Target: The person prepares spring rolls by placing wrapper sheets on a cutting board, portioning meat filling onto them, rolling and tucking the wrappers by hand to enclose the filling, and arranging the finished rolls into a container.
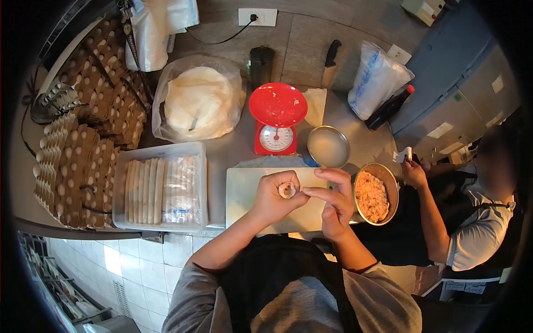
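Note:
My left hand (273, 198) is wrapped round a pale spring roll (287, 190), whose round end with filling inside faces up at me. My right hand (336, 204) is beside it with its fingers apart and nothing held; one fingertip reaches to the left thumb, and I cannot tell if it touches the roll. Both hands are over a white cutting board (241, 206). A metal bowl of orange-pink minced filling (372, 197) stands just right of my right hand. At the left, a clear plastic tub (203, 183) holds several long pale rolls (145, 191).
Behind the board stand a red kitchen scale (276, 136) and a metal bowl of whitish liquid (328, 147). Round wrappers (199, 97) lie in a plastic bag. Egg trays (78, 172) are stacked at left. A co-worker (472, 216) stands close at right. A knife (331, 61) is at the wall.

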`<state>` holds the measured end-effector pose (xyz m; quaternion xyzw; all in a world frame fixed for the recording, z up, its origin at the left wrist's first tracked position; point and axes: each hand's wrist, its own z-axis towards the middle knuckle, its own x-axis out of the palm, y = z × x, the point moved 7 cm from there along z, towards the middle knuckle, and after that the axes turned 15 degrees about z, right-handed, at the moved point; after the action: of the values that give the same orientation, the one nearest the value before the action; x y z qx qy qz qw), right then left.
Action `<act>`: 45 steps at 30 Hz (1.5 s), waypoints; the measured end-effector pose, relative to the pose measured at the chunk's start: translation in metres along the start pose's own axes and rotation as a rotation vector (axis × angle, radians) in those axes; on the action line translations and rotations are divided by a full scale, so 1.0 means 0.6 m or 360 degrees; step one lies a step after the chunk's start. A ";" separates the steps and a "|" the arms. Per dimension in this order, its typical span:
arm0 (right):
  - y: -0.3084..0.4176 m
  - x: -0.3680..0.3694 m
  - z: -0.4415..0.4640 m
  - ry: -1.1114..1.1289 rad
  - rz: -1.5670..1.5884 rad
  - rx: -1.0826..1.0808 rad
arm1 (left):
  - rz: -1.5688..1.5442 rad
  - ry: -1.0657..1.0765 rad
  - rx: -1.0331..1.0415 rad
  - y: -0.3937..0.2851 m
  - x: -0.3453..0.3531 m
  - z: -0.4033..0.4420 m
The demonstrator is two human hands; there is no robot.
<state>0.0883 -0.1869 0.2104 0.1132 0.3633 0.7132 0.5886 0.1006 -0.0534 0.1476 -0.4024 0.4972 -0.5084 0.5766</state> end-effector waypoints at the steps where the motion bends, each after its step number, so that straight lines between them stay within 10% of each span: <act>1: -0.004 -0.004 -0.002 -0.0046 0.0048 0.0056 | -0.0035 0.0031 -0.0041 -0.001 0.001 -0.001; 7: 0.013 0.029 0.013 0.0312 -0.0511 -0.0344 | -0.0079 0.0072 0.0070 -0.012 0.015 0.000; 23: -0.035 -0.010 0.025 0.0022 0.0741 0.0101 | -0.0114 0.0547 -0.0015 -0.046 0.040 -0.008; 30: 0.007 0.009 0.030 0.0509 0.0197 -0.0276 | -0.0021 0.0620 0.0167 -0.058 0.031 -0.015; 41: -0.007 0.005 0.027 0.0433 0.0531 -0.0047 | -0.0188 0.0691 -0.0194 -0.035 0.034 -0.021; 45: -0.071 0.018 -0.030 0.0213 0.0944 0.0516 | -0.0413 0.0455 -0.0147 -0.044 0.018 -0.015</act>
<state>0.1070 -0.1818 0.1670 0.2590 0.4612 0.7921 0.3047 0.0869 -0.0679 0.1697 -0.4128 0.5407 -0.6071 0.4107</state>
